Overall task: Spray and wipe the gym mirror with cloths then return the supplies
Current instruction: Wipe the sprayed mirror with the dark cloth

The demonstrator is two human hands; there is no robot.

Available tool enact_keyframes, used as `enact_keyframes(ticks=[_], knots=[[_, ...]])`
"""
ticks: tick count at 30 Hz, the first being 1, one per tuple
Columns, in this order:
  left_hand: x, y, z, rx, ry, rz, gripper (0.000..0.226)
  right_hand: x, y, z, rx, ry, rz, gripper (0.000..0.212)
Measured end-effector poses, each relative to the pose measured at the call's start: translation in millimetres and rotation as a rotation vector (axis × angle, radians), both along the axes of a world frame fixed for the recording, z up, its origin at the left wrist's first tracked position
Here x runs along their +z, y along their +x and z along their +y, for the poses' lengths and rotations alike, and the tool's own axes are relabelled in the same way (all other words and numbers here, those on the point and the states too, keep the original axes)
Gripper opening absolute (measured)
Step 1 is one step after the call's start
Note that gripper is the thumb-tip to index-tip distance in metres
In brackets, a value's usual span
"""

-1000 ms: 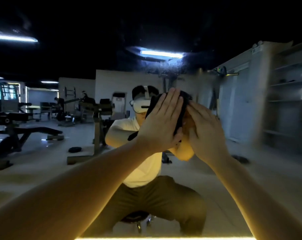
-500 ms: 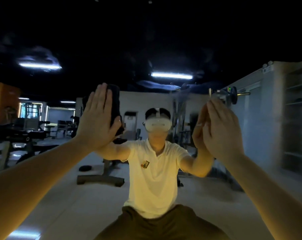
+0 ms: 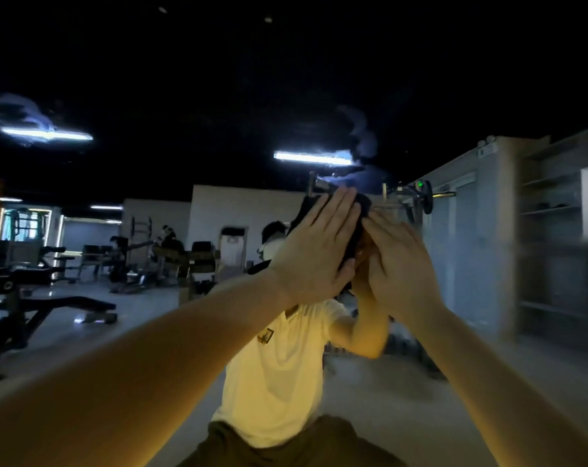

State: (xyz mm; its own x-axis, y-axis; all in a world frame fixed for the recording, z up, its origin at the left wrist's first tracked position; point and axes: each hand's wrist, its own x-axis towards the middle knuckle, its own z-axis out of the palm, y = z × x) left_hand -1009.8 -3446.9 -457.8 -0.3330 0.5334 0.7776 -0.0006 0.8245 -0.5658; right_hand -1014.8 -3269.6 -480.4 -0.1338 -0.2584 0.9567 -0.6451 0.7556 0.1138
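I record both hands swept back together since half a second ago. Left hand (image 3: 314, 244) presses the dark cloth (image 3: 362, 201) flat on the mirror (image 3: 471, 79), below the reflected ceiling light (image 3: 314, 158). Right hand (image 3: 400, 264) touches beside it. Fingers straight on both. I judge wiping is mid-course; supplies not yet returned.

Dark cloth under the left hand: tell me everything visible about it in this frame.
The dark cloth looks black and soft; its texture is too dim to tell. The left hand presses it flat against the mirror with straight fingers and hides most of it; only edges show above the fingertips and beside the thumb. The right hand lies flat alongside, fingertips at its edge; contact is unclear.
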Motion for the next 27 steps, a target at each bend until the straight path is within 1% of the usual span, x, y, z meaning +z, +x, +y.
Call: enact_keyframes(ticks=[3,5,7,11,14,15,17,19,23,25,27], knots=[[2,7,-15,0.008,-0.085,-0.005,0.079,10,10,7,0.057,-0.006,-0.034,0.053],[5,17,-42,0.028,-0.075,-0.01,0.081,14,15,10,0.052,-0.017,-0.071,0.041],[5,28,-79,0.068,0.014,0.011,0.083,13,19,10,0.036,-0.027,-0.087,0.03],[0,56,-151,0.148,0.279,0.092,0.083,12,28,-4,-0.011,-0.062,-0.11,0.019],[-2,61,-169,0.155,0.39,0.112,0.084,12,34,-12,-0.028,-0.079,-0.094,0.013],[-4,59,-165,0.147,0.417,0.126,0.084,12,34,-12,-0.029,-0.066,-0.102,0.017],[-3,52,-149,0.132,0.46,0.161,0.083,11,33,-4,-0.036,-0.023,-0.133,0.031],[2,45,-129,0.115,0.479,0.174,0.083,4,29,13,-0.064,0.011,-0.115,0.046],[14,28,-81,0.096,0.382,0.167,0.081,-1,14,64,-0.214,-0.018,-0.07,0.066],[19,18,-52,0.083,0.349,0.156,0.08,1,2,89,-0.298,-0.027,-0.116,0.073],[24,9,-21,0.074,0.329,0.159,0.08,3,-10,110,-0.349,-0.057,-0.144,0.071]])
